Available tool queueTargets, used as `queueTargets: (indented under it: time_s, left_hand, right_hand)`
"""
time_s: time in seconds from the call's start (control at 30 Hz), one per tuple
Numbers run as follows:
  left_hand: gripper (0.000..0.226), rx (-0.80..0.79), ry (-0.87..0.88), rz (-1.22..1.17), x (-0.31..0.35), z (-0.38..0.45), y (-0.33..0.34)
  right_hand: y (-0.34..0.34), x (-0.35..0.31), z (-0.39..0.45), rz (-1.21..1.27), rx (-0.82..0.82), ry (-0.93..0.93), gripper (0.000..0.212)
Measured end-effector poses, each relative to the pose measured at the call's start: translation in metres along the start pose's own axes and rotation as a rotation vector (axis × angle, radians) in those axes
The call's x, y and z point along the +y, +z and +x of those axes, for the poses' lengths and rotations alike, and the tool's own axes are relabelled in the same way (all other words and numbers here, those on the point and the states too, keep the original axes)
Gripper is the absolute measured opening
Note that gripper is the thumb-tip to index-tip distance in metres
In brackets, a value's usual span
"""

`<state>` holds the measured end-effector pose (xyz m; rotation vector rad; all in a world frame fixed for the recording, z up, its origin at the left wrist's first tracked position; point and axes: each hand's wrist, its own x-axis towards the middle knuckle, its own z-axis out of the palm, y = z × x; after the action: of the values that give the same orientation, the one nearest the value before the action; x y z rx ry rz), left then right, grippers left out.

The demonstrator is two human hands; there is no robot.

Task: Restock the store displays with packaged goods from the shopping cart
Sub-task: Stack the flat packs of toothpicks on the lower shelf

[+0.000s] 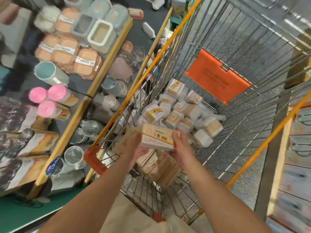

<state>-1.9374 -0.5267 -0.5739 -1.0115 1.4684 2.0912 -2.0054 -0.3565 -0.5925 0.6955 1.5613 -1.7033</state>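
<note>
Head view. Both hands are over the near end of the wire cart [239, 52]. Between them they hold one toothpick pack [157, 137], label up and tilted slightly down to the right. The left hand [140, 146] grips the pack's left end from below, fingers curled under it and thumb at the near edge. The right hand [179, 144] grips the right end, thumb lying along the near right corner and fingers wrapped behind. The pack is raised above the cart's contents and touches nothing but the hands.

Directly beneath the hands, several similar flat packs [158, 167] lie stacked at the cart's near end. Farther in, a loose heap of smaller clear toothpick boxes [181, 113] covers the cart floor. An orange flap [217, 76] hangs at the far end of the cart. The cart rim is orange, with a red corner guard [94, 160] at near left.

To the left of the cart stands a shelf [107, 54] with wooden edging. On its upper level are three pink-lidded tubes [50, 101], peach containers [72, 56], grey and white lidded canisters [94, 29] and a pale blue cup [48, 73]. The lower level holds clear glasses [74, 155] and mugs [111, 84]. A blue price tag [53, 164] is fixed to the shelf edge; its figures are blurred.

At far right, another display [296, 165] is too blurred to identify.
</note>
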Motion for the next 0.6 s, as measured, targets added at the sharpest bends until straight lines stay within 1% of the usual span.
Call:
queueTargets:
  time_s: [0.03,0.07,0.1,0.17,0.2,0.23,0.27,0.3,0.37,0.4,0.47,0.5,0.53,0.6]
  left_hand:
    - [0.104,-0.016,-0.023,0.025,0.001,0.001,-0.003]
    - [0.105,-0.018,-0.056,0.046,0.004,0.0,-0.008]
    - [0.095,-0.013,-0.089,0.076,0.008,0.001,-0.011]
    - [0.048,0.043,-0.124,0.189,0.009,0.007,-0.018]
    - [0.034,0.069,-0.143,0.265,0.008,0.011,-0.022]
    - [0.034,0.069,-0.172,0.324,0.007,0.013,-0.025]
    - [0.043,0.042,-0.22,0.375,0.008,0.014,-0.028]
    - [0.059,0.015,-0.291,0.413,0.007,0.014,-0.031]
    - [0.097,0.002,-0.441,0.487,0.003,0.014,-0.036]
    - [0.109,0.011,-0.462,0.543,-0.004,0.017,-0.041]
    - [0.124,0.0,-0.41,0.705,-0.016,0.026,-0.047]
    - [0.133,0.005,-0.4,0.771,-0.016,0.025,-0.045]
    - [0.135,0.027,-0.41,0.792,-0.014,0.025,-0.044]
    - [0.115,0.06,-0.445,0.823,-0.012,0.026,-0.041]
  right_hand:
    - [0.0,0.002,0.0,0.005,-0.011,0.003,0.026]
    - [-0.001,0.004,0.001,0.0,-0.028,0.013,0.029]
    - [-0.002,0.007,0.002,-0.025,-0.046,0.026,0.032]
    - [-0.007,0.013,0.004,-0.072,-0.105,0.073,0.038]
    - [-0.009,0.019,0.005,-0.085,-0.135,0.106,0.041]
    - [-0.011,0.024,0.005,-0.108,-0.162,0.138,0.043]
    - [-0.013,0.028,0.005,-0.126,-0.182,0.172,0.044]
    - [-0.015,0.032,0.006,-0.148,-0.205,0.198,0.045]
    - [-0.019,0.034,0.01,-0.15,-0.221,0.23,0.045]
    - [-0.02,0.034,0.016,-0.145,-0.206,0.248,0.048]
    - [-0.023,0.032,0.031,-0.158,-0.163,0.231,0.054]
    - [-0.022,0.031,0.037,-0.177,-0.168,0.21,0.052]
    - [-0.017,0.029,0.045,-0.205,-0.19,0.195,0.047]
    - [-0.001,0.027,0.062,-0.29,-0.249,0.189,0.04]
